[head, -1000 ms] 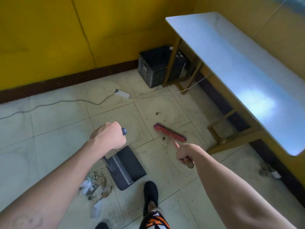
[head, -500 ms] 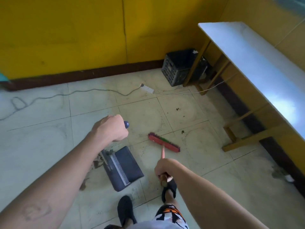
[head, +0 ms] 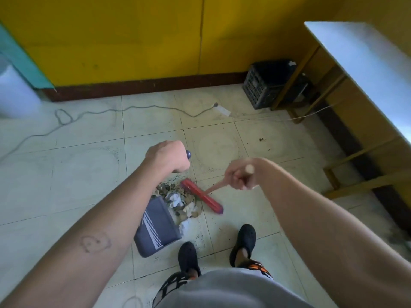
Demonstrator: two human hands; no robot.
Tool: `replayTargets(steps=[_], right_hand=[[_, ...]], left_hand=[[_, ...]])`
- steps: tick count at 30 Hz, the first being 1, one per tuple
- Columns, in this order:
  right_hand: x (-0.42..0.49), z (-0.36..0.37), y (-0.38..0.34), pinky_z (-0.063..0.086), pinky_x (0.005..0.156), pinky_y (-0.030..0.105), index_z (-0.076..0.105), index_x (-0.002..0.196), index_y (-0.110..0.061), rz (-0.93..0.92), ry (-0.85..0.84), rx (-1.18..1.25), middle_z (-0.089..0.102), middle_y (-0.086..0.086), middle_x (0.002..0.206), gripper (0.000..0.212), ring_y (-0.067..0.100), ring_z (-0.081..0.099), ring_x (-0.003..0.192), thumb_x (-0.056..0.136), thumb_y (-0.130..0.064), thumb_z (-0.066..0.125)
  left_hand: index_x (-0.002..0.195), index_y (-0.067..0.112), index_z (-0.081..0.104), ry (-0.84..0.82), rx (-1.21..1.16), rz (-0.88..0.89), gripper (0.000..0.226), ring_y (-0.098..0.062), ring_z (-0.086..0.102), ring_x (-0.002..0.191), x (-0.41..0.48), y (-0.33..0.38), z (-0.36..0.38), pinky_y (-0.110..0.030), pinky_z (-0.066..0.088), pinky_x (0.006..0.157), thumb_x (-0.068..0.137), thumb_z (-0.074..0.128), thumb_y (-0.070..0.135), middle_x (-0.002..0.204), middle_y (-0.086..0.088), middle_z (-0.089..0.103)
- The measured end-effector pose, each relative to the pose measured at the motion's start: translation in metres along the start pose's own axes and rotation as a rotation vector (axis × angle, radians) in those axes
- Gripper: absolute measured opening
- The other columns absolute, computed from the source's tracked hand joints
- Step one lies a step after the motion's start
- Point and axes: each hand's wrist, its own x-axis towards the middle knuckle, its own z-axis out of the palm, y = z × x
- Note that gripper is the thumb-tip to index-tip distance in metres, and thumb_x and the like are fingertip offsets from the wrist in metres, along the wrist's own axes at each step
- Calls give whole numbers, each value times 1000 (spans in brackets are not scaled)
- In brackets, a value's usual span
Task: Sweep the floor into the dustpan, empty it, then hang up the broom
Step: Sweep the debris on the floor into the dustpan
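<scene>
pale tiled floor [head: 89, 174]: left hand [head: 169, 157] clamps the dustpan handle [head: 188, 154], right hand [head: 239, 177] the broomstick [head: 216, 186]. a hard stroke could scatter the litter pile [head: 178, 200] past the dustpan [head: 155, 227].

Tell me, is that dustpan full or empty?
Mostly empty: the dustpan shows bare grey inside, while the pile of leaves and paper lies on the floor at its mouth, with the broom behind it.

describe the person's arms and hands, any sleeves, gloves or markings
Both arms are bare as far as the frame shows: no sleeves, gloves, watch or bands. The left hand and right hand show no rings that I can make out. The left forearm carries a thin dark outline marking, a rounded looped shape with small dots inside.
</scene>
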Motion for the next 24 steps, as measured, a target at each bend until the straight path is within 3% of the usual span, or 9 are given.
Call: replayTargets(steps=[2,3,9,11,14,16,19,21,24], right_hand=[[-16,-28,8,31,26,16,49,109,6,23,11,66,51,2,55,20,7,38,30,89,4,45],[-26,-42,14,31,26,15,51,112,8,21,16,86,45,0,51,22,7,38,30,90,3,46],[-65,-114,74,33,27,14,52,123,4,-3,38,287,46,-2,53,33,6,41,32,91,0,48],[-74,-127,102,33,28,13,59,106,3,2,84,336,45,-1,50,21,6,40,31,92,-2,45],[-81,-142,159,32,29,13,53,85,-1,-1,184,375,43,0,47,16,7,39,29,95,-4,40],[-88,-152,206,33,30,14,52,97,-1,-7,254,429,44,1,50,10,7,39,31,95,-4,42],[-93,-160,279,37,31,16,52,112,3,-29,364,474,47,4,55,20,8,43,33,92,0,51],[-97,-163,326,38,32,18,53,113,5,-34,438,452,50,6,57,23,10,45,35,91,0,54],[-100,-172,397,41,36,22,57,110,8,5,545,426,53,8,61,24,15,47,41,87,-1,57]], left_hand=[[79,7,52,-5,0,7,15,-20,54,62,-1,1,-1,-31,44,61,90,53,18,74,-7,55],[78,7,52,-3,3,17,15,-20,54,61,-1,4,-3,-30,44,60,89,53,17,73,-6,55],[88,6,57,11,31,132,14,-21,52,62,-11,45,-4,-32,43,60,89,54,19,73,-8,55],[88,6,55,22,61,185,15,-21,51,61,-15,70,-2,-32,41,57,89,54,20,72,-8,54],[88,6,54,20,100,247,16,-24,54,66,-23,110,8,-31,42,58,89,54,22,72,-7,52],[90,6,52,10,118,293,17,-28,57,73,-30,144,20,-33,44,63,88,55,23,76,-7,51],[92,12,48,-9,131,375,14,-31,57,82,-44,193,38,-34,45,71,89,55,25,92,-9,49],[90,17,49,-12,140,443,10,-32,58,87,-55,223,53,-34,44,74,89,55,25,98,-12,53],[85,16,52,-4,178,549,9,-29,57,81,-68,268,78,-32,44,71,90,52,24,88,-9,57]])
